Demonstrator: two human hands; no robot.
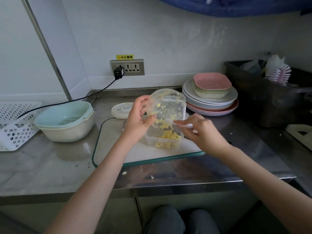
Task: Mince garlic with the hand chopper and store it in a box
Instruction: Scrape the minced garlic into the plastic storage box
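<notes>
My left hand (137, 119) grips the clear chopper bowl (166, 107), tipped mouth-down over a small clear storage box (163, 141). Yellow minced garlic (167, 136) lies in the box, and bits cling to the bowl's inside wall. My right hand (200, 130) holds a white utensil (183, 124) whose tip reaches into the bowl's mouth; it is blurred. The box stands on a glass cutting board (114, 142). The chopper's white lid (121, 110) lies flat behind the board.
A blue colander in a cream basin (65, 121) and a white perforated basket (14, 125) stand at the left. Stacked plates with pink dishes (211, 95) sit back right, beside a dark bin (270, 98). A black cable (70, 102) runs from the wall socket.
</notes>
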